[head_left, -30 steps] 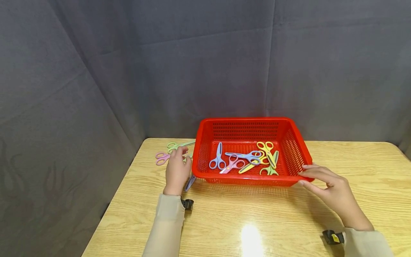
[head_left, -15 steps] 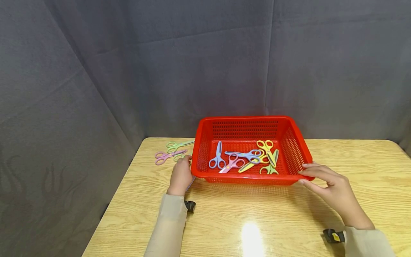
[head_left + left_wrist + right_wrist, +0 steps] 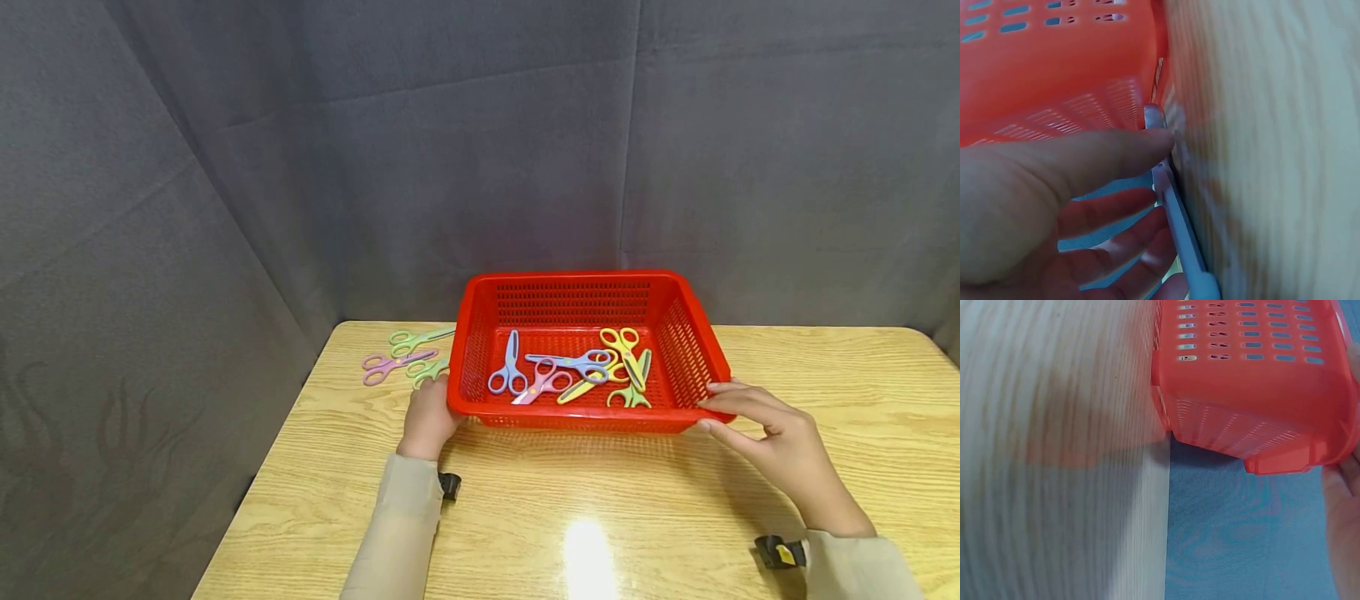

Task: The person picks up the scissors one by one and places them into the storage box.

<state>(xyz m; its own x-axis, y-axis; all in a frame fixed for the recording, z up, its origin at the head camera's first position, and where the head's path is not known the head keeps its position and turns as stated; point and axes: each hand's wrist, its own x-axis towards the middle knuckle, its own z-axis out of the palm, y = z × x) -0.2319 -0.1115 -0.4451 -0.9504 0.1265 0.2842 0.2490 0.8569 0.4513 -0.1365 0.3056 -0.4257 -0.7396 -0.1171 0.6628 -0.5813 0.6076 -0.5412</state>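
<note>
Now left hand [image 3: 429, 418] on blue scissors [image 3: 1184, 230]

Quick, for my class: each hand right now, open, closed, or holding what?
Left hand: touching the bluish scissors; grip can't be told.
Right hand: holding the red basket at one corner.

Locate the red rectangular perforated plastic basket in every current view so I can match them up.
Head: the red rectangular perforated plastic basket sits just right of centre, below mid-height.
Left wrist: basket at upper left, cut off by the frame.
Right wrist: basket at upper right, also cut off.
Shared landmark: the pale wood-grain table.
</note>
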